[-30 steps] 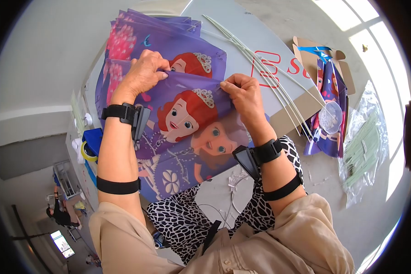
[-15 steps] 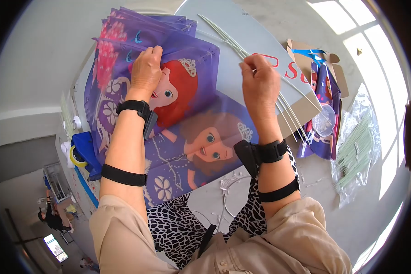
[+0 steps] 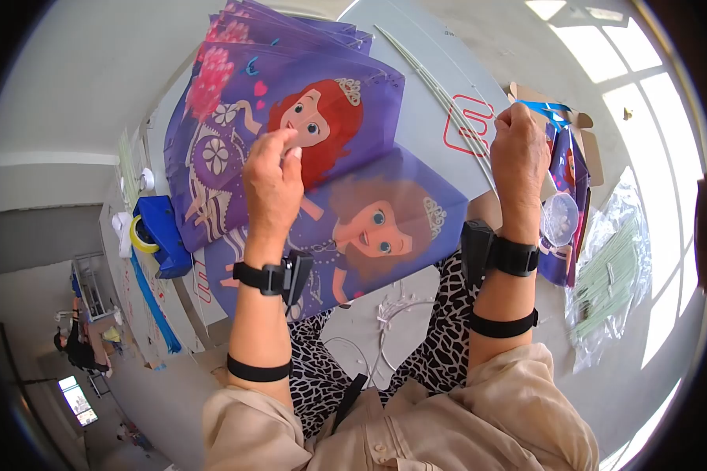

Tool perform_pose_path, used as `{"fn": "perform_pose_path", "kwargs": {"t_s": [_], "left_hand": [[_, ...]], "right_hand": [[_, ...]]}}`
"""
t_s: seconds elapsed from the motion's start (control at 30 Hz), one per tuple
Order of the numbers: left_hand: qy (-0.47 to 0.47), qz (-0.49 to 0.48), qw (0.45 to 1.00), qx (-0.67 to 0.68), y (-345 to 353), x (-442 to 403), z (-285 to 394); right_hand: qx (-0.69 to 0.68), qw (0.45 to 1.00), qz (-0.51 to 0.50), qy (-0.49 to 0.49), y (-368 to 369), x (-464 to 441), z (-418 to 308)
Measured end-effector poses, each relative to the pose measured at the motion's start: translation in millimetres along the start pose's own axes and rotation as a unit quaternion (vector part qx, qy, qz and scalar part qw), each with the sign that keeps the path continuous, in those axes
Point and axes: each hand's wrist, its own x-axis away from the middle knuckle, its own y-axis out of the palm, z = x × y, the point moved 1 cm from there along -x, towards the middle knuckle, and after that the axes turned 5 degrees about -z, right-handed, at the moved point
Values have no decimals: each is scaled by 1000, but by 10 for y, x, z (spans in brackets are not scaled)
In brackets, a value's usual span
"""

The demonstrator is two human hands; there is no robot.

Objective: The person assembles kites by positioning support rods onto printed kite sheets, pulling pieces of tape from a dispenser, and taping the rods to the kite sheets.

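Observation:
My left hand (image 3: 275, 188) is over the purple printed sheets, its fingers loosely curled, the thumb a little apart and nothing visible in them. Under it lies the upper sheet (image 3: 322, 118), printed with a red-haired cartoon figure and tiara. Its lower flap (image 3: 377, 220) is paler and shows a similar figure. Further right, my right hand (image 3: 520, 161) is raised beside the thin pale rods (image 3: 440, 90), fingers closed in a pinch. Whatever it may hold is too small to make out.
A cardboard box (image 3: 591, 141) with folded printed pieces stands at the right, near a plastic bag of pale green rods (image 3: 613, 267). At left are a blue tape dispenser (image 3: 163, 235) and blue strips (image 3: 155, 306). A person (image 3: 78, 345) is far back at left.
My left hand has come off the sheet's upper edge and moved down toward me. My right hand let go of the sheet and moved right. The upper sheet now lies spread over the stack.

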Motion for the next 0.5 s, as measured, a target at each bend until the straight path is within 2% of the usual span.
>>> {"fn": "perform_pose_path", "kwargs": {"t_s": [0.07,0.17,0.23,0.3,0.37,0.4,0.43,0.5], "left_hand": [[-26,-44,997,59,-13,420,177],[-16,-52,991,123,-7,911,494],[-41,-40,986,157,-23,1140,668],[-67,-26,978,195,-51,1333,770],[-129,-26,934,333,-69,1552,761],[-178,-25,928,326,-87,1688,708],[-183,-23,926,329,-145,1817,657],[-284,-51,891,351,-257,2074,525]], "right_hand": [[-35,999,-6,-18,-226,92,-195],[-254,962,-17,-99,-400,358,-606],[-336,927,-101,-130,-449,596,-798],[-408,883,-225,-51,-446,870,-926],[-498,824,-270,-19,-323,1170,-962],[-544,791,-280,6,-260,1328,-971],[-587,756,-288,34,-185,1491,-965],[-620,716,-310,81,-46,1788,-913]]}}
